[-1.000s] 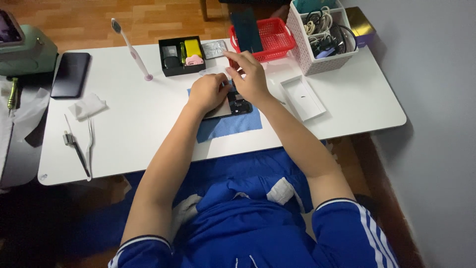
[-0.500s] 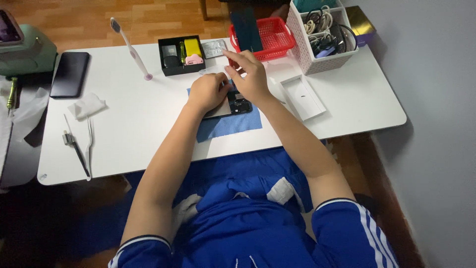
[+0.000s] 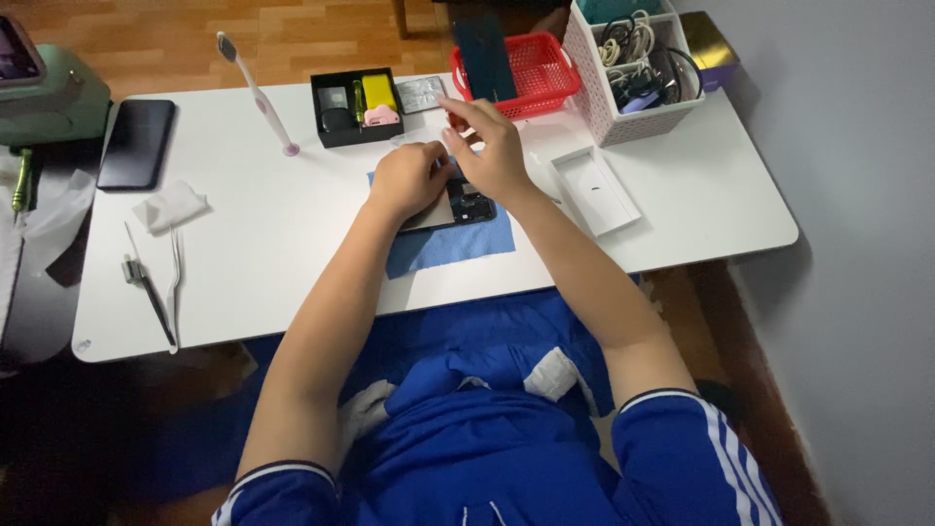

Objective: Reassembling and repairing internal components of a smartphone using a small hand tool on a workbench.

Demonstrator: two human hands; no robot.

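Your left hand [image 3: 409, 178] lies curled, palm down, on the opened dark smartphone [image 3: 458, 206], pinning it against the blue rectangular cloth mat [image 3: 458, 244] at the middle of the white rectangular table [image 3: 292, 253]; your right hand [image 3: 492, 146] sits just beside the left, touching the phone's far end, with the thumb and forefinger raised and pinched close together; whether something tiny is caught between those fingertips is too small to tell; the two hands are nearly touching over the phone.

Just beyond your hands stands a black shallow box [image 3: 355, 105] holding a yellow block and a pink piece; beside it lies a small grey foil-like packet [image 3: 421, 93]; to the right of that sits a red plastic mesh basket [image 3: 531, 68] with a dark flat panel [image 3: 484, 54] leaning in it; further right stands a white perforated basket [image 3: 633, 102] filled with coiled cables; a white shallow cardboard tray [image 3: 596, 190] lies near your right forearm.

On the left side of the table, well apart from your hands, a white and pink toothbrush [image 3: 258, 93] lies at an angle; a black intact smartphone [image 3: 136, 143] rests face down near the edge; a crumpled white tissue [image 3: 168, 206] lies near it; metal tweezers [image 3: 175, 273] and a dark-handled slim tool [image 3: 146, 292] lie side by side towards the near corner.
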